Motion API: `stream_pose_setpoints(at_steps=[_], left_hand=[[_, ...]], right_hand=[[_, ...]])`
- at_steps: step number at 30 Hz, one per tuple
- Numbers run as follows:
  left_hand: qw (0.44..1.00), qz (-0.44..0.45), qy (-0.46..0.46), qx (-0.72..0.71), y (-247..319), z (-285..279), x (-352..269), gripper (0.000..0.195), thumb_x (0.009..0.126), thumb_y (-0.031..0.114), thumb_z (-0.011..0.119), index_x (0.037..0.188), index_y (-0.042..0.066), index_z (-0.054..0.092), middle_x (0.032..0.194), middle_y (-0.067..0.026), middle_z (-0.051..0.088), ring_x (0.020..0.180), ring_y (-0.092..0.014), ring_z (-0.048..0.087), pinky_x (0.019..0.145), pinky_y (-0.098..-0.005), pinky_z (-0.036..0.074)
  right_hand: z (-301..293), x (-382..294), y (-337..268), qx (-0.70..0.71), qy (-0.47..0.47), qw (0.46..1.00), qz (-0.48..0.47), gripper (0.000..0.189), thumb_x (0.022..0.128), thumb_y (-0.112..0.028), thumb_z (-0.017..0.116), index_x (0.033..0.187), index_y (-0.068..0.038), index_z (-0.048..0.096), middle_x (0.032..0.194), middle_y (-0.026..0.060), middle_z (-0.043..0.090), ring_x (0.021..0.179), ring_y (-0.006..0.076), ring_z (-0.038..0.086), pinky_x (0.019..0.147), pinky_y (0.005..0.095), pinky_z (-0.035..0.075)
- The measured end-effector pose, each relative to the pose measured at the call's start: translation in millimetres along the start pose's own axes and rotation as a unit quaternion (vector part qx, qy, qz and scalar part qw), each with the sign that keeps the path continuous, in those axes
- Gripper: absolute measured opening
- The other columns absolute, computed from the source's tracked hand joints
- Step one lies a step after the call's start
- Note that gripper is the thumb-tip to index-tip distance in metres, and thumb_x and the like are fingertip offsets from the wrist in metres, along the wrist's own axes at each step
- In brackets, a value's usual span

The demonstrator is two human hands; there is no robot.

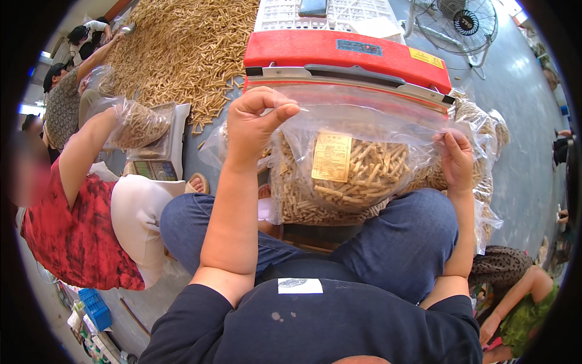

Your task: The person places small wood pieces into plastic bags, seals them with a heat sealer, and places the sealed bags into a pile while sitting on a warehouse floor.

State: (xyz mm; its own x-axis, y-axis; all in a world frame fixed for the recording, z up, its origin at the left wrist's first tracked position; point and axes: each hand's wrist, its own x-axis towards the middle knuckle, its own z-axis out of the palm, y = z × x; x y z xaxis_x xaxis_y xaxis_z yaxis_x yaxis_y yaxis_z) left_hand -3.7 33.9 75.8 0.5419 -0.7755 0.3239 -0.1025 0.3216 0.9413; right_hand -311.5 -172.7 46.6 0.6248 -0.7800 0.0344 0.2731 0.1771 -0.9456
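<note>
My left hand (257, 125) pinches the upper left corner of a clear plastic bag (382, 182) between thumb and fingers. The upper right corner is in the grip of my right hand (456, 154). Short tan sticks fill the lower part of this bag, and a yellowish printed label (332, 157) shows on its front. Its flat top is stretched between both hands, against the front of a red bag sealer (295, 50). The sealer's metal bar carries a dark grey handle (354, 75). Beneath the held bag lies another bag of sticks (295, 204).
More filled bags (477, 136) lie to the right. On the left, a person in red (86, 227) has an arm at a bag (141, 125) on a scale (157, 168). Loose sticks (182, 50) form a heap behind. A phone (313, 7) rests on a white crate (273, 18) near a fan (464, 22).
</note>
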Motion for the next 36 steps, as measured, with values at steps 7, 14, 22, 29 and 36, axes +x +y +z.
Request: stream_pose_setpoints(at_steps=[7, 14, 22, 29, 36], left_hand=[[0.999, -0.027, 0.033, -0.027, 5, -1, 1, 0.019, 0.08, 0.014, 0.055, 0.072, -0.002, 0.063, 0.071, -0.0058, 0.059, 0.07, -0.011, 0.053, 0.066, -0.0229, 0.039], [0.997, -0.068, -0.024, -0.04, 14, -8, 4, 0.031, 0.083, 0.022, 0.044, 0.081, -0.002, 0.064, 0.075, -0.0091, 0.061, 0.072, -0.014, 0.053, 0.073, -0.026, 0.038], [0.997, -0.053, -0.042, 0.039, 17, -12, 2, 0.017, 0.08, 0.01, 0.051, 0.08, -0.003, 0.061, 0.08, -0.009, 0.06, 0.074, -0.013, 0.052, 0.071, -0.0249, 0.039], [0.997, -0.01, 0.005, 0.075, 10, -12, 2, 0.01, 0.073, 0.007, 0.064, 0.078, -0.002, 0.062, 0.075, -0.0033, 0.057, 0.07, -0.009, 0.05, 0.064, -0.0199, 0.038], [0.997, -0.04, 0.069, 0.015, 7, -3, 0, 0.009, 0.07, 0.007, 0.067, 0.071, 0.002, 0.059, 0.068, 0.0029, 0.053, 0.059, -0.003, 0.044, 0.052, -0.0149, 0.033]], right_hand=[[2, -1, 0, 0.012, 0.004, 1.0, -0.008, 0.014, 0.082, -0.008, 0.051, 0.089, 0.001, 0.058, 0.084, 0.0084, 0.059, 0.081, 0.0161, 0.055, 0.077, 0.0279, 0.042], [-2, -1, 0, 0.028, 0.006, 1.0, -0.003, 0.014, 0.084, -0.01, 0.05, 0.089, 0.0, 0.058, 0.087, 0.0086, 0.059, 0.081, 0.0166, 0.056, 0.076, 0.0287, 0.043], [-4, -1, 0, 0.035, -0.003, 0.999, 0.0, 0.014, 0.084, -0.01, 0.049, 0.088, 0.0, 0.058, 0.087, 0.0086, 0.059, 0.081, 0.0165, 0.055, 0.076, 0.0284, 0.042], [-6, -2, 1, 0.024, -0.006, 1.0, -0.009, 0.013, 0.083, -0.009, 0.051, 0.089, 0.0, 0.058, 0.086, 0.0082, 0.059, 0.082, 0.0167, 0.055, 0.076, 0.0285, 0.042], [-7, -3, 2, 0.014, -0.003, 1.0, -0.008, 0.013, 0.082, -0.01, 0.052, 0.089, -0.001, 0.059, 0.084, 0.0075, 0.06, 0.08, 0.0167, 0.057, 0.076, 0.0283, 0.044]])
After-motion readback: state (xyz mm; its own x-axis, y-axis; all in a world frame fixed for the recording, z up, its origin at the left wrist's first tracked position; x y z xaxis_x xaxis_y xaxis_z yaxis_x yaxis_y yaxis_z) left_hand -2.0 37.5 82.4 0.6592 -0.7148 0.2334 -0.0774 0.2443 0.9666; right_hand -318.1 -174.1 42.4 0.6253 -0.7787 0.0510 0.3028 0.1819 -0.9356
